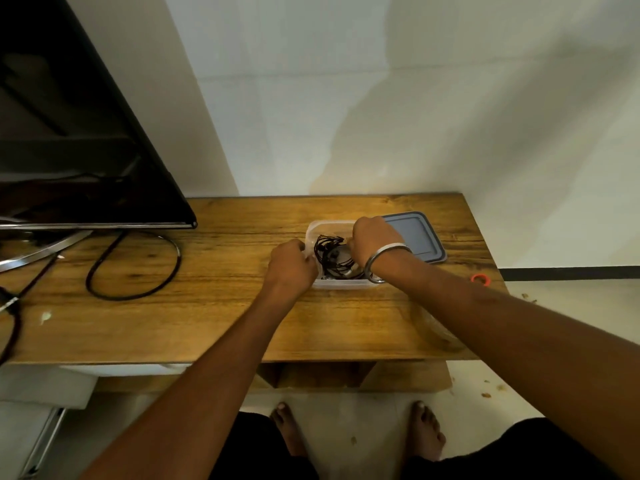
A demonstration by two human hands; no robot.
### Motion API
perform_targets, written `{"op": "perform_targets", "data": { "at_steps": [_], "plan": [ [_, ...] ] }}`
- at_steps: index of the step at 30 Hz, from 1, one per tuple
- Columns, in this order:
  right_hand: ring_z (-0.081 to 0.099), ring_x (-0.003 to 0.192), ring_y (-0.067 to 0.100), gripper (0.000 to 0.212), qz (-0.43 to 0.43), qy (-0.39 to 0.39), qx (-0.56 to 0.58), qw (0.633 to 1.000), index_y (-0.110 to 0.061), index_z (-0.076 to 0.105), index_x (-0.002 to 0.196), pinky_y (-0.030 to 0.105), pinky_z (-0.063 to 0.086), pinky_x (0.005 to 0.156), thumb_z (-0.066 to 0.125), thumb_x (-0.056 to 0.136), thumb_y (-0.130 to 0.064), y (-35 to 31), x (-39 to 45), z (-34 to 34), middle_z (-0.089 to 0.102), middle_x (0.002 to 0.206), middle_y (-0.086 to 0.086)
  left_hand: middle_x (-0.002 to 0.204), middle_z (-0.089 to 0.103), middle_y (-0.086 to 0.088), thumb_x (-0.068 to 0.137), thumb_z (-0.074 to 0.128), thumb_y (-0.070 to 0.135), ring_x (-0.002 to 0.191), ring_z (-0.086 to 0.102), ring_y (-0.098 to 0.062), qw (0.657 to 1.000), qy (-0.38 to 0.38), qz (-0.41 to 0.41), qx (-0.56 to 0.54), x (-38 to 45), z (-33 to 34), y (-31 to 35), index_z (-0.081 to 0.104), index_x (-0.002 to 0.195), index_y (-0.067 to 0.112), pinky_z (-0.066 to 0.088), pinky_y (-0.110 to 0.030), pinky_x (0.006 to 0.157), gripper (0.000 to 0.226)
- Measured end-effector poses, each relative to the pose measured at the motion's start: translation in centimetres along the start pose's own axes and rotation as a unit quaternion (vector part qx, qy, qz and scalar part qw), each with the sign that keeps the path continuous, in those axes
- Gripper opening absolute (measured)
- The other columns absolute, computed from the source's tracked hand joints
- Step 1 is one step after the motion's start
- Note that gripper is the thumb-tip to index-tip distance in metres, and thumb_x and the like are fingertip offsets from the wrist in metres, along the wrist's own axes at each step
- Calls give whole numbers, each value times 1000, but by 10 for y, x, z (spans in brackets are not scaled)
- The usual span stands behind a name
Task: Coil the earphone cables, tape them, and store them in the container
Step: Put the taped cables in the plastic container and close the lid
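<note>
Left hand [292, 263] gripping container [341, 284] rim, right hand [375, 242] curled inside over earphone cables [330, 254], grasp unclear, lid [420, 237] beside.

Your widest open stretch is the bare wood of the table [221, 327] in the lower middle of the frame, between the black cable loop [133, 265] at left and the clear container [341, 284] at centre. Both forearms cross it. At upper left the monitor [79, 133] overhangs the table's back edge, and its metal stand [38, 252] and cables crowd that corner. The grey lid [420, 237] lies flat just right of the container, touching or nearly touching it. Further right you have a bare strip up to the small orange ring [480, 278] by the table's right edge. Behind everything, the wall closes off the back.
</note>
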State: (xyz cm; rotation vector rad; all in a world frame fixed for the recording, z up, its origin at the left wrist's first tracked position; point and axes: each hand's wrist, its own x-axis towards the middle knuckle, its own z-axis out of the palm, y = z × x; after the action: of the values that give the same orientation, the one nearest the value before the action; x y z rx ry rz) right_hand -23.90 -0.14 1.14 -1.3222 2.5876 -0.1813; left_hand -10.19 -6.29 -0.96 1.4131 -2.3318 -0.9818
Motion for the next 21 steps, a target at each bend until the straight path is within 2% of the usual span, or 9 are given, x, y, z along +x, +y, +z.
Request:
{"op": "perform_targets", "data": {
  "at_steps": [4,6,8,11,14,17,21],
  "plan": [
    [62,90,31,19,-33,64,-29,997,-5,62,102,35,49,70,49,93,-16,12,-1,-10,63,103,14,101,68,-13,93,56,19,84,62,-23,1000,8,5,0,1,4,1,63,115,1,46,-28,70,29],
    [61,91,31,19,-15,88,-6,996,-6,61,102,35,48,70,48,92,-14,27,2,-14,62,103,13,109,63,-13,92,56,18,89,59,-23,1000,27,13,0,2,6,2,61,116,0,47,-30,75,30],
    [60,95,33,18,22,85,34,996,-4,59,103,36,51,75,51,87,-9,47,6,-17,60,109,16,121,56,-15,91,56,17,102,58,-26,999,48,20,8,4,8,4,58,120,2,49,-35,87,32],
    [55,107,32,29,41,-5,20,999,-6,59,111,39,50,90,59,83,-7,73,5,-17,56,118,16,129,46,-14,92,56,17,121,48,-29,997,70,28,20,7,12,10,53,127,5,44,-41,100,37],
    [47,116,31,31,7,-93,-18,995,-17,56,116,43,44,99,59,85,-21,84,-1,-6,47,126,11,133,42,-12,92,56,16,129,36,-29,996,73,27,46,7,18,19,52,130,9,39,-45,103,40],
    [36,123,31,34,-27,-112,-28,993,-22,51,115,49,39,102,60,84,-32,85,-3,2,40,127,8,134,38,-13,89,55,10,128,34,-30,997,70,22,37,7,23,24,49,132,7,38,-44,104,43],
    [32,122,33,50,-60,-130,-68,987,-19,45,119,53,38,99,61,80,-44,80,-5,2,34,127,9,133,38,-14,83,54,-3,123,43,-31,998,62,22,-4,8,25,18,48,132,4,43,-39,101,49]
  ]
}}
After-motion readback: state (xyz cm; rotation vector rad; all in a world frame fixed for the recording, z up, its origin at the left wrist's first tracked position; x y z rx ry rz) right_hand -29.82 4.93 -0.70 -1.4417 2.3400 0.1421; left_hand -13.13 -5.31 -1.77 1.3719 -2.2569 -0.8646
